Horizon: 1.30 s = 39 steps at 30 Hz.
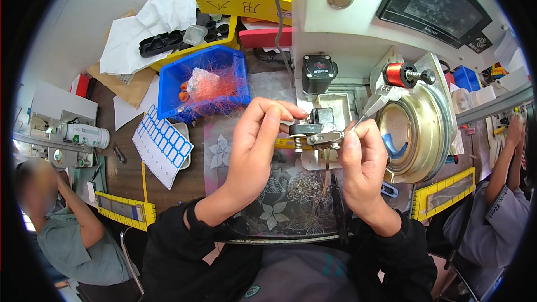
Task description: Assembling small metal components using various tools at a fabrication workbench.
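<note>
Metal part (314,130) half hidden by left hand (254,145).

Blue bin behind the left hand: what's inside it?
The blue bin holds a tangle of thin red wire, a clear plastic bag and a few orange pieces. Anything beneath the tangle is hidden.

I count two hands at centre frame, left hand (253,146), right hand (361,159) | one blue bin (202,81) upper centre | one red wire spool (398,74) upper right | one white bottle (85,135) at left | two co-workers, one at each lower edge
</note>
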Available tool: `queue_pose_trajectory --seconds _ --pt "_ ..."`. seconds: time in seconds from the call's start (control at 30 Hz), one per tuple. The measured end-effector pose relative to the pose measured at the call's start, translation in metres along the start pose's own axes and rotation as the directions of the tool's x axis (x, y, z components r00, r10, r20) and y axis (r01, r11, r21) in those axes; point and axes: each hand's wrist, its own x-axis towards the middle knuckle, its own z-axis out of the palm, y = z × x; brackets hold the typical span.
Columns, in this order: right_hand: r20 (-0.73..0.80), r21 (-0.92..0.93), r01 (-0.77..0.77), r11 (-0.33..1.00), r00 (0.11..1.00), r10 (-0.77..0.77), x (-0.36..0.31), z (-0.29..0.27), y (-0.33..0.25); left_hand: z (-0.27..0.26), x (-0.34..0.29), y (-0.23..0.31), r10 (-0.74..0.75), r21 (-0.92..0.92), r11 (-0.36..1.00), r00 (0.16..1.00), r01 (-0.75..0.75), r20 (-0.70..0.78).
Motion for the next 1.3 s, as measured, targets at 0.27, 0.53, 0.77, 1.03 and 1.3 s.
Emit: queue_pose_trajectory --seconds 0.27,0.53,0.77,1.03,1.3 --pt "0.018 -0.157 0.039 0.987 0.999 -0.036 0.0 -0.002 -0.001 0.015 0.004 -0.008 -0.122 -0.312 0.945 0.991 0.099 -0.055" --pt "0.003 -0.023 0.002 1.0 1.0 -0.002 0.0 -0.001 -0.003 0.004 -0.007 -0.012 0.044 0.486 0.857 0.964 -0.171 0.262" --pt "0.03 0.152 -0.116 0.982 0.993 0.113 0.003 0.001 -0.013 0.009 -0.008 -0.008 0.153 0.751 0.477 0.885 -0.456 0.44" --pt "0.03 0.188 -0.135 0.973 0.991 0.132 0.003 0.001 -0.014 0.003 -0.005 0.002 0.009 0.789 0.365 0.85 -0.493 0.527" --pt "0.055 0.179 -0.122 0.976 0.992 0.114 0.002 0.004 -0.012 -0.004 -0.004 -0.033 -0.025 0.223 0.973 0.935 -0.058 0.353"
